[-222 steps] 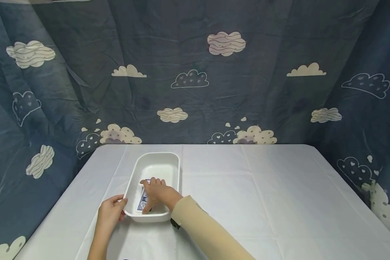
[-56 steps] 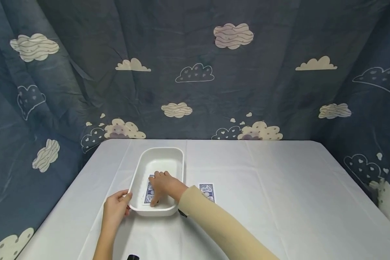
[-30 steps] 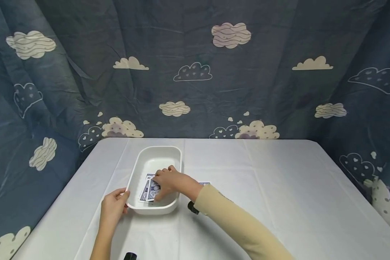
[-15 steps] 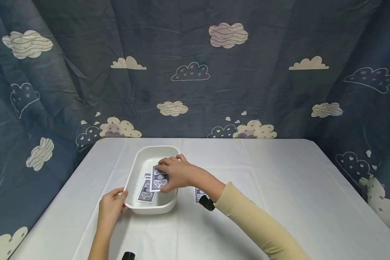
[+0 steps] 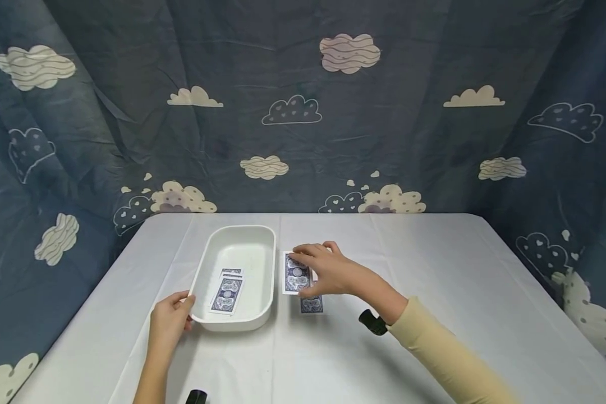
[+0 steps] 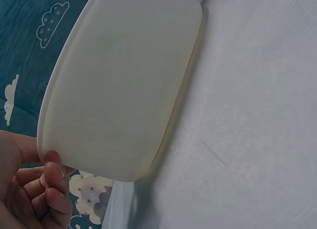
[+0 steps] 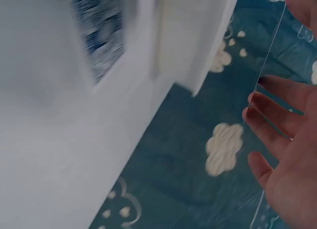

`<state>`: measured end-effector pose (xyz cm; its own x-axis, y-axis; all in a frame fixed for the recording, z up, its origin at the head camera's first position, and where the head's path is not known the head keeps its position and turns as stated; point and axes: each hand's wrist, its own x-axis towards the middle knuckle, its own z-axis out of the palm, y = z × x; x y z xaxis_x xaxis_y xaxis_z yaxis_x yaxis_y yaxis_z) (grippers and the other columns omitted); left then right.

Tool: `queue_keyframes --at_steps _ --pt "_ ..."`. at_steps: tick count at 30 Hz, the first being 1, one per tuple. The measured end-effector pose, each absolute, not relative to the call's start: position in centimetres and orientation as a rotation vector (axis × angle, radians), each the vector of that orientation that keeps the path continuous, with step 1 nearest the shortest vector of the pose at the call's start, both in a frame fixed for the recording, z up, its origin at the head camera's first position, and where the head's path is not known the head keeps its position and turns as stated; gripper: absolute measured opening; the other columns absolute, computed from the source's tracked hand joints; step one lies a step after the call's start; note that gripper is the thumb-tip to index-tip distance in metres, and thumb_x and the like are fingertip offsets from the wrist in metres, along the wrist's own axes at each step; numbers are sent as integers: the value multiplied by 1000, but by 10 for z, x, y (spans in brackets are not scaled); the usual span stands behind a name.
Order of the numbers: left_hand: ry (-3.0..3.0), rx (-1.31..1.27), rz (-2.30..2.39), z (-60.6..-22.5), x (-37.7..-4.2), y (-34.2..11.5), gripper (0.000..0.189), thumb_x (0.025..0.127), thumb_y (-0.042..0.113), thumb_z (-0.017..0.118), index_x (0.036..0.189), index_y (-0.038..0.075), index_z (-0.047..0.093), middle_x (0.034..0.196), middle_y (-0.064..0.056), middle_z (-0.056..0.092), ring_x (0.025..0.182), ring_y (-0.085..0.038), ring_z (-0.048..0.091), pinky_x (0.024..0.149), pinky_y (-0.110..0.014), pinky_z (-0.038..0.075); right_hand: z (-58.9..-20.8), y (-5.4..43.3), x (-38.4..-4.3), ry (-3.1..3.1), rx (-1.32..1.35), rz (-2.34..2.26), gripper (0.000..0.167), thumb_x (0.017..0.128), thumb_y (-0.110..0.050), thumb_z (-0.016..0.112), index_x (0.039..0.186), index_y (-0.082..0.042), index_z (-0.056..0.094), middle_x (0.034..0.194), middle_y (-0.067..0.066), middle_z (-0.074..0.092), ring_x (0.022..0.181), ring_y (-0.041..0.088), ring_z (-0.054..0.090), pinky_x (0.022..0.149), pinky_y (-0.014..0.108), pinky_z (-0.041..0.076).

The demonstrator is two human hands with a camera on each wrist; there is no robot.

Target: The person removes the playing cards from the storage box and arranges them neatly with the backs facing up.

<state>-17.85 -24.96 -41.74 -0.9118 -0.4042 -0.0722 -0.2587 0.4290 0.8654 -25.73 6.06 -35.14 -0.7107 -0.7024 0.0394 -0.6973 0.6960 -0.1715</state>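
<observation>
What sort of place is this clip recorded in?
Probably an improvised recording booth: cloud-patterned fabric hangs behind and beside a white-covered table, and a white tray holds playing cards.

Right hand: shifted from inside white tray to beyond tray's right wall, above table. Held card: in tray 1.0 s ago, now outside it. Cards left in tray: partly covered by hand 1.9 s ago, now uncovered. Table card: appeared since 7.4 s ago, now partly behind held card. Sleeve, black wrist device: moved rightward.
</observation>
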Motion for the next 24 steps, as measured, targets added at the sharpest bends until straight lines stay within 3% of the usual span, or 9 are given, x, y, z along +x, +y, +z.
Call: queue_keyframes --at_steps 12,24 --pt "-2545 590 -1442 -415 -179 -252 38 89 18 50 117 -8 54 52 5 50 42 -9 48 43 -23 40 -388 120 -261 2879 -1017 -254 78 70 -45 71 135 -13 43 138 5 43 127 22 40 100 49 24" --pt "-2544 594 -1460 -417 -178 -249 38 89 19 49 116 -8 54 52 5 50 42 -9 47 43 -23 40 -422 135 -274 2753 -917 -262 76 69 -42 73 133 -11 45 138 7 43 124 24 43 99 50 24"
